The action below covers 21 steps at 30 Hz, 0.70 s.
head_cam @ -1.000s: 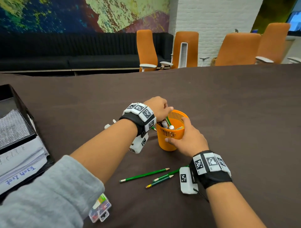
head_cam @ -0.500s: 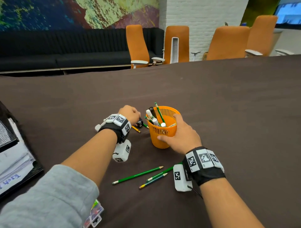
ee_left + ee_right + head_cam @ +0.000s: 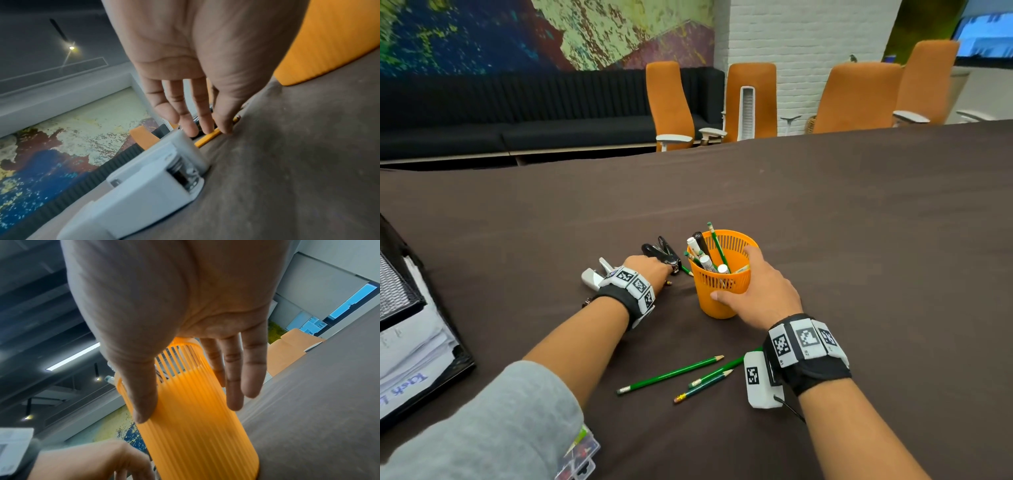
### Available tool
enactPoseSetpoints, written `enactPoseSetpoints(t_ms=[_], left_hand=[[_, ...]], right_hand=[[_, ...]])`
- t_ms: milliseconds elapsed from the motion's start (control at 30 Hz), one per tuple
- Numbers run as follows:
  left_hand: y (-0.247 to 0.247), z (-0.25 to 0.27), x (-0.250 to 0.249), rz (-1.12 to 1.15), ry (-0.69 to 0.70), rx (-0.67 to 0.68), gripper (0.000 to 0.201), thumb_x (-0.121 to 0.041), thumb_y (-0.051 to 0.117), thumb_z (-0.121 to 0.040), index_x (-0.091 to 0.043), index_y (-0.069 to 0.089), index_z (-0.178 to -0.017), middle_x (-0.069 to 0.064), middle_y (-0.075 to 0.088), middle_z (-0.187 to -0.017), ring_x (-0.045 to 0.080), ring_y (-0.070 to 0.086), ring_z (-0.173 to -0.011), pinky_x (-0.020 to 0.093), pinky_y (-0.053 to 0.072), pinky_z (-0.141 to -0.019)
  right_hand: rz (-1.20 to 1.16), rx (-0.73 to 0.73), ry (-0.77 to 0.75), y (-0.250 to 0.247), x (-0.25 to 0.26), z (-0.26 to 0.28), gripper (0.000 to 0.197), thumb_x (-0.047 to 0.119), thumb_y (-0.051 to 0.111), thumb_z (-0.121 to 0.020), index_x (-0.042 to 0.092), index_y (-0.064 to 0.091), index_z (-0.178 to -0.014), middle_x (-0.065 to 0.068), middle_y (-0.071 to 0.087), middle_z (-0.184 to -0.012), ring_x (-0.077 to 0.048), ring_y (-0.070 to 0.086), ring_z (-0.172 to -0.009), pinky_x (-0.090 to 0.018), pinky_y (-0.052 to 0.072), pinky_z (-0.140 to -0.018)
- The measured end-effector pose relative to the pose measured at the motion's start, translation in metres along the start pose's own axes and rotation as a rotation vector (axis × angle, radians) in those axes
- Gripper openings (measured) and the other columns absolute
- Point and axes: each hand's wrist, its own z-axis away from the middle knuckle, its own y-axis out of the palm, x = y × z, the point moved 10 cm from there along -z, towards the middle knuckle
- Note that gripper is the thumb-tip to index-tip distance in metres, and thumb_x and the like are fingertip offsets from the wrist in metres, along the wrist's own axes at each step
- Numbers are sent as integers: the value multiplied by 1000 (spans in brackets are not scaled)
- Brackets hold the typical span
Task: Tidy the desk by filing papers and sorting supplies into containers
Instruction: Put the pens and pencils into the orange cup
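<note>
Upright near the middle of the brown cloth-covered tabletop (image 3: 859, 240): a ribbed orange plastic pen cup (image 3: 722, 287), filled with markers and green pencils. Right hand (image 3: 763, 291) wrapped around its right side, thumb on the near wall, fingers straight along the ribs. Just left of the cup, left hand (image 3: 650, 270) lowered, fingers extended, fingertips (image 3: 224, 128) touching a yellow pencil (image 3: 207, 138) lying there. Beyond them, a black stapler (image 3: 661, 251). Nearer, three loose green pencils (image 3: 671, 375). Far left, a black paper tray (image 3: 457, 342) with sheets.
</note>
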Motion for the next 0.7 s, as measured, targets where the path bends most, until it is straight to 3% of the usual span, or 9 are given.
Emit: enactPoseSetpoints(t_ms=[167,433,533,700], left_hand=[[3,8,-3,-38,14,-8,23,-13,46,-98,-10,64,-111,6,65,-116,27,63,-109,38,51,-85],[9,15,-16,-44,155,-72,27,-14,43,-100,-12,51,-126,7,56,-125,27,57,-115,39,48,-88],[15,15,-22,-32,185,-30,31,-13,44,-99,-12,45,-130,8,53,-127,29,55,-115,40,48,-88],[5,17,-13,77,97,-46,30,-13,48,-96,-17,54,-125,6,52,-125,27,57,-113,41,51,-87]], right_hand=[[-5,-3,6,1,0,1,95,60,72,-76,34,16,-147,0,49,-143,-30,52,-126,-46,45,-98],[-6,-11,4,0,-1,1,93,60,71,-75,35,18,-146,0,50,-141,-29,54,-125,-45,47,-97],[1,-21,2,-1,-1,0,93,60,71,-75,35,17,-147,0,50,-142,-29,53,-125,-44,46,-97],[-1,-25,-6,-2,0,-1,93,61,71,-75,35,17,-147,0,50,-142,-29,53,-125,-44,46,-97]])
